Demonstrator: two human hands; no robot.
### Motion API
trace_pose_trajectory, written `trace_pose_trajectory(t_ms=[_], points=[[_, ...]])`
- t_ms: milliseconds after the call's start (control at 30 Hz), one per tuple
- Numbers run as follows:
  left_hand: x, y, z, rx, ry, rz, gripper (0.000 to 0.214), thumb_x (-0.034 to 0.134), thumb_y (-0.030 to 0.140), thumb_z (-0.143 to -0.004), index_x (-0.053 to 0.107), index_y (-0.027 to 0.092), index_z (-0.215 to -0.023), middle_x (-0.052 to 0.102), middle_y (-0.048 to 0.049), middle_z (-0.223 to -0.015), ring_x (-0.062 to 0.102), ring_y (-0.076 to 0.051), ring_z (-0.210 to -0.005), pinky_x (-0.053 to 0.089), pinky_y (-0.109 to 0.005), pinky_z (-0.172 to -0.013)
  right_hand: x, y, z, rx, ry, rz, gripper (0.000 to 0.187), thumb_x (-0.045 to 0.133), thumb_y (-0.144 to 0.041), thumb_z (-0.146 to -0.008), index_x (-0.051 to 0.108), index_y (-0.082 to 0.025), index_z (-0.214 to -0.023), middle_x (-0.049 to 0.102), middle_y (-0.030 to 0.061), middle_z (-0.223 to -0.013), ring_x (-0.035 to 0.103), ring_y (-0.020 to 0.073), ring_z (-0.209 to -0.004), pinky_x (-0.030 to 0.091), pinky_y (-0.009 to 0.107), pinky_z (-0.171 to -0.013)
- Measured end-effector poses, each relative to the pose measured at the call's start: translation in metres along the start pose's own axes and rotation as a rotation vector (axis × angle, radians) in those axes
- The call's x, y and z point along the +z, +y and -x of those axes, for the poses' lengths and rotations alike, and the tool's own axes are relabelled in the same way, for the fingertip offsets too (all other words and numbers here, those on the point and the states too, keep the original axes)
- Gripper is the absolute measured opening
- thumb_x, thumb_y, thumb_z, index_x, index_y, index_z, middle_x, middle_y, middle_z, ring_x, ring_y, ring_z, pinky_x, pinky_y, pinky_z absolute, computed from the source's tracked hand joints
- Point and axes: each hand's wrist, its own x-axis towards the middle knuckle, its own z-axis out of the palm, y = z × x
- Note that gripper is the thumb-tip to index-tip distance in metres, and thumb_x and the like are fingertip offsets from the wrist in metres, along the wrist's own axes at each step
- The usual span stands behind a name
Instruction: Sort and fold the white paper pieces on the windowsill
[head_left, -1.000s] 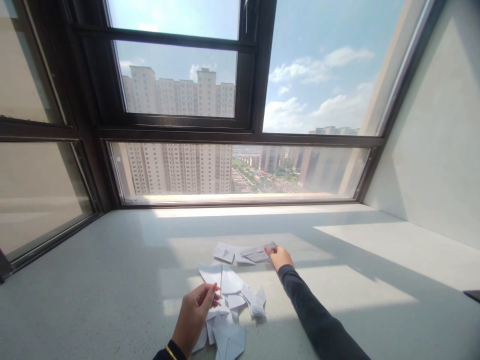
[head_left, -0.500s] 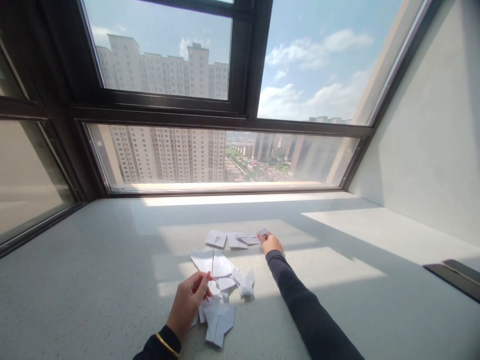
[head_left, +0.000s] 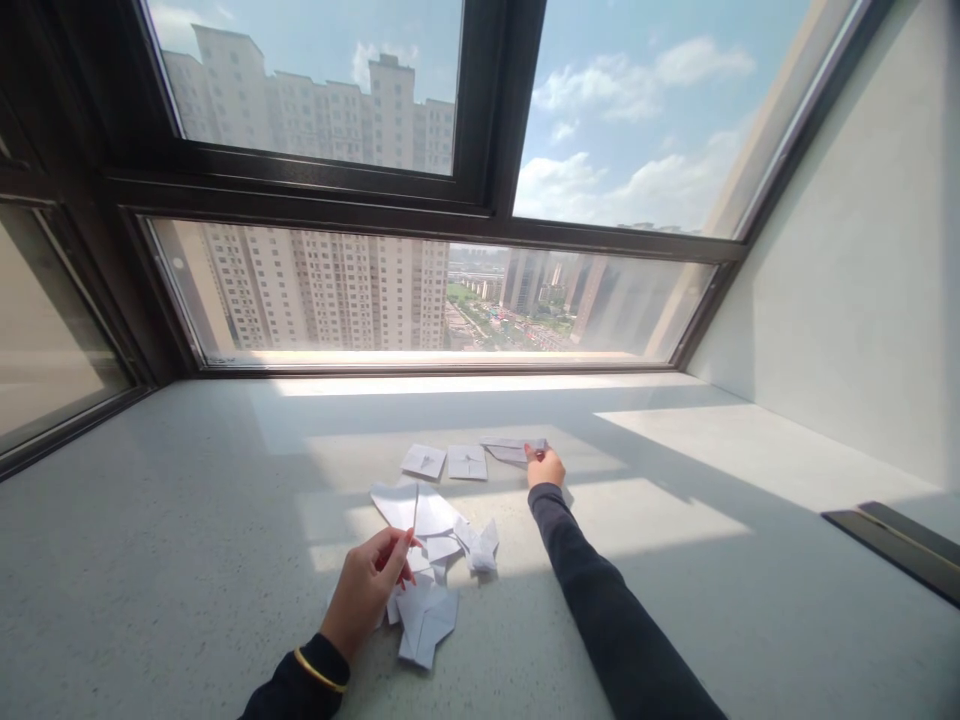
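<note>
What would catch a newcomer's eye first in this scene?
The big window fills the top, with tower blocks outside. On the grey ledge below, the left hand pinches a white sheet over a heap of folded paper; the right hand touches a folded piece farther back.

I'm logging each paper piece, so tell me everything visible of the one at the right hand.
The folded paper is white, shaded grey, thin, creased and pointed at its left end. It sits rightmost in a row on the pale sill, apart from the next piece. The right hand pinches its right end with the fingers.
</note>
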Motion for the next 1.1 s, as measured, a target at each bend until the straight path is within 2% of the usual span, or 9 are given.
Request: trace_pose_trajectory(t_ms=[167,233,433,633,867,967,1100], points=[[0.0,0.001,0.001,0.002,-0.008,-0.023,0.032,0.046,0.042,-0.074,0.06,0.014,-0.077,0.056,0.0006,-0.052,0.052,-0.013,-0.049,0.043,-0.024,-0.05,0.004,-0.005,0.007,-0.155,-0.168,-0.036,0.026,0.058,-0.045,-0.066,0.065,-0.02,-0.073,0.067,0.0015,-0.069,0.06,0.0181,-0.07,0.04,0.025,-0.065],[-0.001,0.003,0.001,-0.006,-0.009,-0.01,0.032,0.047,0.043,-0.074,0.06,0.014,-0.077,0.056,0.0008,-0.052,0.052,-0.013,-0.049,0.044,-0.024,-0.05,0.004,-0.006,0.007,-0.19,-0.205,-0.045,0.025,0.06,-0.044,-0.063,0.065,-0.02,-0.07,0.067,0.0,-0.066,0.06,0.0173,-0.068,0.04,0.025,-0.066],[-0.001,0.008,0.002,-0.02,0.004,0.002,0.034,0.047,0.045,-0.072,0.061,0.015,-0.078,0.055,0.001,-0.051,0.053,-0.013,-0.048,0.045,-0.024,-0.05,0.005,-0.001,0.001,-0.146,-0.183,-0.025,0.026,0.045,-0.036,-0.082,0.057,-0.014,-0.09,0.061,0.0034,-0.087,0.058,0.0143,-0.077,0.045,0.03,-0.069],[0.0,0.01,0.003,-0.02,-0.007,-0.015,0.033,0.049,0.046,-0.071,0.061,0.015,-0.072,0.056,0.0009,-0.05,0.053,-0.013,-0.047,0.044,-0.024,-0.049,0.01,0.002,0.0,-0.147,-0.199,0.03,0.023,0.046,-0.031,-0.083,0.053,-0.014,-0.096,0.057,0.0038,-0.095,0.056,0.0143,-0.08,0.047,0.033,-0.07],[0.001,0.008,0.004,-0.026,-0.039,-0.036,0.032,0.045,0.043,-0.075,0.059,0.015,-0.068,0.056,0.0006,-0.051,0.053,-0.012,-0.048,0.044,-0.022,-0.05,0.016,0.003,0.0,-0.167,-0.116,0.049,0.023,0.048,-0.031,-0.082,0.053,-0.013,-0.095,0.056,0.0039,-0.094,0.055,0.0148,-0.081,0.045,0.035,-0.071],[0.001,0.007,0.004,-0.027,-0.036,-0.031,0.032,0.045,0.043,-0.075,0.059,0.015,-0.067,0.056,0.0005,-0.051,0.053,-0.012,-0.048,0.043,-0.022,-0.051,0.017,0.002,0.001,-0.172,-0.048,0.023,0.025,0.053,-0.031,-0.077,0.055,-0.012,-0.092,0.056,0.0074,-0.092,0.053,0.0192,-0.087,0.042,0.036,-0.075],[0.001,0.008,0.004,-0.033,-0.031,-0.022,0.032,0.045,0.043,-0.075,0.059,0.016,-0.068,0.056,0.0007,-0.05,0.053,-0.013,-0.048,0.043,-0.023,-0.051,0.014,0.001,0.003,-0.157,0.033,-0.05,0.039,0.058,-0.03,-0.067,0.052,-0.012,-0.101,0.051,0.0126,-0.098,0.05,0.0249,-0.093,0.039,0.035,-0.079]])
